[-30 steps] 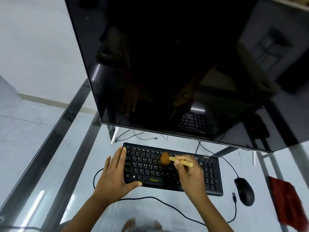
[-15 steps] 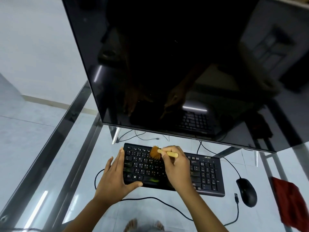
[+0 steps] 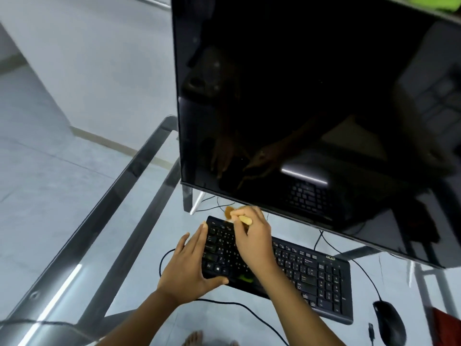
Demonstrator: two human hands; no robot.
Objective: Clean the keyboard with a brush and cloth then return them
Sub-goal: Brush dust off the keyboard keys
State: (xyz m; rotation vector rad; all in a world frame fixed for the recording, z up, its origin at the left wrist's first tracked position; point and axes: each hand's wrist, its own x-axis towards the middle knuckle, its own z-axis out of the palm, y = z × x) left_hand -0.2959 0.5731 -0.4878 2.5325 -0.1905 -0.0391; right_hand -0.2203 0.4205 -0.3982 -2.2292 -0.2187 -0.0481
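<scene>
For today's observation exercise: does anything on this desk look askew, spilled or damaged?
A green smear sits on the keyboard's near edge, by the right hand's wrist. Nothing spilled or broken.

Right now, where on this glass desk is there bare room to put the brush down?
Bare glass lies left of the keyboard, out to the desk's metal frame. A smaller strip runs in front, crossed by the black cable. The right end is crowded: mouse and red cloth. Behind, the monitor overhangs.
</scene>
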